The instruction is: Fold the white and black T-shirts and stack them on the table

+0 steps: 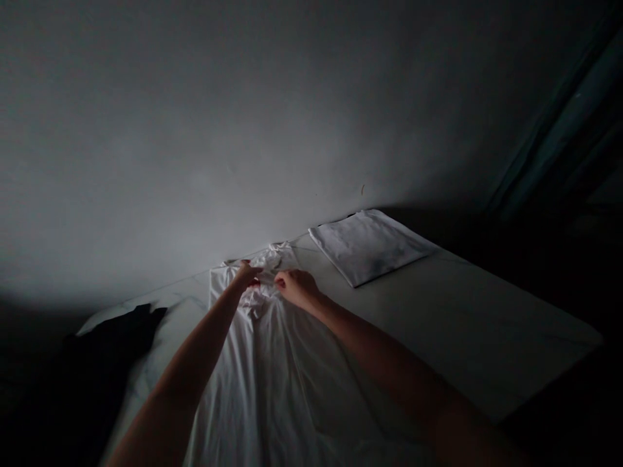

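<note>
A long white cloth garment (272, 389) lies spread over the table, running from the wall side down to the bottom of the view. Its far part is bunched and wrinkled, with a small red patch (254, 283) showing. My left hand (247, 272) is at the left of this bunched part, its finger grip too dim to make out. My right hand (296, 285) is closed at the right side of the same part, its fingertips pinching the white fabric.
A folded white cloth (370, 245) lies flat at the back right of the marble-patterned table (467, 324). Dark cloth (117, 344) hangs over the left side. A grey wall (243, 130) stands behind the table, and a dark greenish drape-like shape is at the far right.
</note>
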The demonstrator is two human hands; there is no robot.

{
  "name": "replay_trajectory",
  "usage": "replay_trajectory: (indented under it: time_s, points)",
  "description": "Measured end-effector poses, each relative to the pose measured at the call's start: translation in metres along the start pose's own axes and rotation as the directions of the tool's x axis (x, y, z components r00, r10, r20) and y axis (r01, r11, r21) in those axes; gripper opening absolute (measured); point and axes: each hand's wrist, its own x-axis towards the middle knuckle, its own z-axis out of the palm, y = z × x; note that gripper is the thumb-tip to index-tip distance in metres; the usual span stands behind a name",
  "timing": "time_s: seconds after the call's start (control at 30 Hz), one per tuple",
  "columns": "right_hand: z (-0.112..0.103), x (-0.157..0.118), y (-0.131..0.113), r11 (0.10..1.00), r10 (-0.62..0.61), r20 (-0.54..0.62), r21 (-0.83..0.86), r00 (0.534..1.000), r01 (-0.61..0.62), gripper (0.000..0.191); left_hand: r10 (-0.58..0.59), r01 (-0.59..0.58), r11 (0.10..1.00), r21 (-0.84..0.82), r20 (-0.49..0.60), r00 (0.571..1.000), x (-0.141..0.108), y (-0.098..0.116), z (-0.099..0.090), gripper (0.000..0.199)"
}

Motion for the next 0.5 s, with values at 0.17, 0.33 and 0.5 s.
replay_trajectory:
  time_s: [0.17, 0.33, 0.5]
  points:
    - [0.031, 0.005, -0.034, 0.965, -0.116, 0.124, -0.219, 0.986, 0.141, 0.022, 0.126, -0.122, 0.960, 0.252, -0.003, 0.992, 0.025, 0.015, -0.004, 0.036]
    - [0.053, 0.019, -0.052, 0.945, 0.010, 0.076, -0.326, 0.997, 0.015, 0.031, 0.252, -0.262, 0.892, 0.368, 0.077, 0.965, 0.040, 0.026, 0.005, 0.016]
    - [0.045, 0.021, -0.040, 0.950, 0.030, 0.060, -0.312, 0.998, -0.010, 0.034, 0.316, -0.318, 0.844, 0.431, 0.079, 0.945, 0.039, 0.026, 0.006, 0.018]
